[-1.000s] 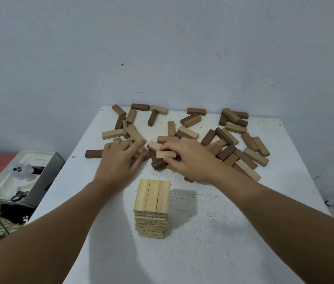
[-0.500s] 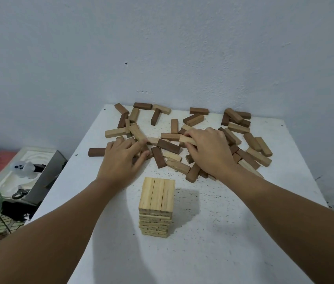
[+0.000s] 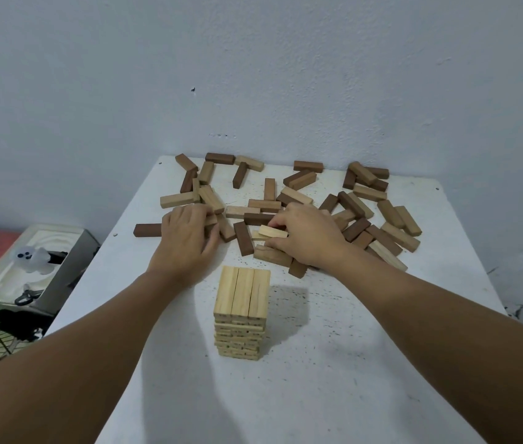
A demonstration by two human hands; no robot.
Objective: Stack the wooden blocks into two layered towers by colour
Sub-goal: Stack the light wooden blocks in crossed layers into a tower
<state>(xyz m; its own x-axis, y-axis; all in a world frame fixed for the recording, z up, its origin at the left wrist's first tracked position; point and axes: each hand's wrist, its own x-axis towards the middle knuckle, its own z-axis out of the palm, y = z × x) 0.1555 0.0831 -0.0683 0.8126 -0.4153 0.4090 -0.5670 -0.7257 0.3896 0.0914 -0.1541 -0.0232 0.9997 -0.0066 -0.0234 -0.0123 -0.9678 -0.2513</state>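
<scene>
Midway through the job, one tower of pale pine blocks [image 3: 241, 312] stands several layers high at the centre of the white speckled table [image 3: 349, 347], its top layer of three lying side by side. No dark tower exists yet; by my reckoning, well under half the work is done. At twelve o'clock from the tower the loose scatter of light and dark brown wooden blocks [image 3: 366, 203] lies spread across the far half of the table. My right hand [image 3: 308, 235] pinches a pale rectangular block [image 3: 271, 231] between thumb and fingertips, just above the heap at one o'clock. My left hand [image 3: 186, 238] rests on blocks at eleven o'clock, fingers bent over them; whether it grips one I cannot tell. Off the table at nine o'clock, a grey-sided tray [image 3: 58, 274] holds a small white ghost figure [image 3: 31, 256] and a dark metal clip [image 3: 26, 296].
</scene>
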